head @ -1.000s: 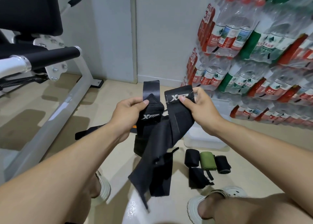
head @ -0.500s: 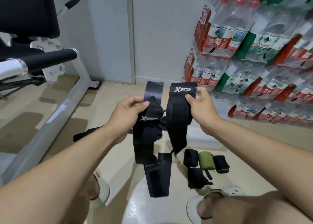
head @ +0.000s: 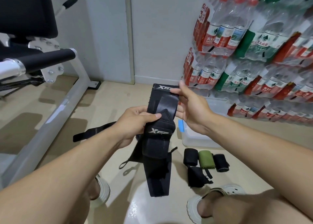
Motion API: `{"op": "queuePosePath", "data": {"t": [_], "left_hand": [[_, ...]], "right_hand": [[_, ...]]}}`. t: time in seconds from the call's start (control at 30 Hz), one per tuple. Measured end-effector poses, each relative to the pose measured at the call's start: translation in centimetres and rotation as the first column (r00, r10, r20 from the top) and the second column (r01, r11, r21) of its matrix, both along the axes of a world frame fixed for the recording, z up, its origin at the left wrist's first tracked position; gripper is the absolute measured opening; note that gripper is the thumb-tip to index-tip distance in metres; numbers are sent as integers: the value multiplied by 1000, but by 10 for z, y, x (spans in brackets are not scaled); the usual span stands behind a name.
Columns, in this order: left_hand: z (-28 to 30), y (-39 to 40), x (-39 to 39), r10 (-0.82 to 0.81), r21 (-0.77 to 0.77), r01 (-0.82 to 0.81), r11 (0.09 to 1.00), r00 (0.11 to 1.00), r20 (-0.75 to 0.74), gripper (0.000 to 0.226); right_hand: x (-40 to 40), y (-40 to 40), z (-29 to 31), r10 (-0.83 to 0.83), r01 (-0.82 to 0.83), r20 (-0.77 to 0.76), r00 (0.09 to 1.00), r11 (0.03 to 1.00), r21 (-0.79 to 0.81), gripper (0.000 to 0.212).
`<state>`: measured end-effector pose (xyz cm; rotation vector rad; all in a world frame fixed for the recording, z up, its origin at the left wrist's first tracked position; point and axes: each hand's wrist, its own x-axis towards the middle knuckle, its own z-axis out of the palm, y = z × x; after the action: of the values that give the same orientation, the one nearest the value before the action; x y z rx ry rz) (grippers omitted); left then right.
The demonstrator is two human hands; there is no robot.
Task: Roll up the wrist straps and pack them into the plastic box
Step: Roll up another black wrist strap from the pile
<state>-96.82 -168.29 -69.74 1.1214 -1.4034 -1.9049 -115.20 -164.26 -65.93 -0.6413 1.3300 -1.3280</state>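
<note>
between both hands, the two black straps [head: 159, 122] now overlap.

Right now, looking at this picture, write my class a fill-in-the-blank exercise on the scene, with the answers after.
1. The left hand and right hand hold up two ____ wrist straps laid together.
2. Between two black rolled straps on the floor lies a ____ one.
3. The clear plastic box stands on the ____.
4. Packs of water ____ are stacked at the wall.

Answers: black; green; floor; bottles
</note>
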Motion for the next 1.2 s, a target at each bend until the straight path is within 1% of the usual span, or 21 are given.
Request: {"op": "queuePosePath", "data": {"t": [0.03,0.1,0.2,0.27,0.33,0.37,0.47,0.5,0.6,0.63,0.67,0.73,0.77,0.83,0.9,0.97,1.03,1.1,1.2], "left_hand": [[0,0,0,10,-2,-10,1000,1000,-11,14],[0,-1,0,25,-16,-26,1000,999,-22,15],[-2,0,0,43,-56,-43,997,999,-12,13],[-3,0,0,56,-77,-57,995,998,-12,13],[-5,-1,0,65,-96,-65,993,998,3,15],[-5,0,0,62,-107,-59,993,998,21,17],[-6,2,0,36,-116,-28,993,997,71,17],[-6,1,-1,46,-101,-38,994,996,82,23],[-4,-3,-2,92,-108,-77,991,986,140,68],[-4,-4,-3,118,-117,-102,988,983,138,72],[-4,-4,-4,142,-134,-126,983,982,121,62],[-2,-3,-5,180,-164,-162,973,979,96,31],[-1,-2,-6,188,-170,-171,970,978,87,25],[0,1,-7,196,-175,-181,968,978,72,23],[0,1,-8,207,-173,-191,966,976,75,24],[-1,1,-7,212,-165,-197,966,974,79,24],[1,1,-6,234,-136,-220,966,968,92,24],[2,-4,-4,303,-52,-299,953,947,106,24],[2,-17,5,471,61,-479,876,875,109,25]], "right_hand": [[0,0,1,45,-45,-30,999,999,12,36],[-2,0,-4,124,-120,-77,989,991,55,26],[-3,2,-9,168,-162,-40,985,979,125,19],[0,4,-9,217,-205,-55,975,964,171,12],[0,5,-10,228,-207,-84,970,957,205,9],[-1,5,-10,215,-190,-100,972,958,215,12],[-6,3,-10,201,-164,-167,965,964,208,31],[-6,3,-10,208,-173,-186,960,967,187,31],[-3,5,-9,233,-215,-200,952,971,109,26],[-1,6,-8,245,-231,-202,948,969,91,26],[0,7,-8,255,-243,-208,944,967,81,26],[1,7,-7,263,-253,-237,935,965,72,26],[2,8,-7,262,-252,-254,931,965,72,24],[2,8,-7,254,-244,-292,922,967,72,17],[1,9,-9,225,-224,-375,899,974,47,11],[0,10,-10,177,-198,-484,857,980,8,12],[-1,10,-10,144,-191,-561,815,981,-26,13],[-1,11,-10,134,-208,-588,797,976,-60,14],[0,10,-11,178,-264,-590,787,963,-61,13]]}}
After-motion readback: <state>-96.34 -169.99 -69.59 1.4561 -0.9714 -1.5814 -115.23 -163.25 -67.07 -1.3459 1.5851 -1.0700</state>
